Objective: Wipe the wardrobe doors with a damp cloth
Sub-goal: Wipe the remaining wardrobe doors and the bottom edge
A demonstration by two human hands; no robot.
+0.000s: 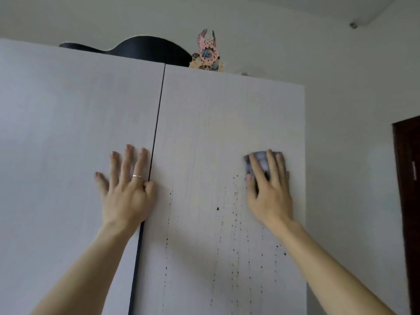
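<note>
- Head view: I see two pale wardrobe doors from below, the left door (68, 133) and the right door (204, 133), with a thin dark gap (156, 133) between them.
- My left hand (126, 189) lies flat on the left door, just beside the gap. Its fingers are straight and spread wide, and it holds nothing. The thumb is bent at the edge of the gap; I cannot tell if it goes into it. One finger has a thin ring (137, 176).
- My right hand (268, 192) is on the right door, near its outer edge and at about the same height as the left one. Its fingers are straight and a little apart, and they press the cloth (259, 162) against the door.
- The cloth is grey-blue and bunched small. It sits under the fingers, and only its top and left side show around them.
- Below and between the hands the right door has many small dark drops (217, 208) in thin vertical lines that go down to the bottom of the frame.
- On top of the wardrobe lies a black curved object (141, 48), and just right of it stands a pink ornament (208, 53) with blue details.
- At the far right there is a dark brown room door (406, 201) in the white wall.
</note>
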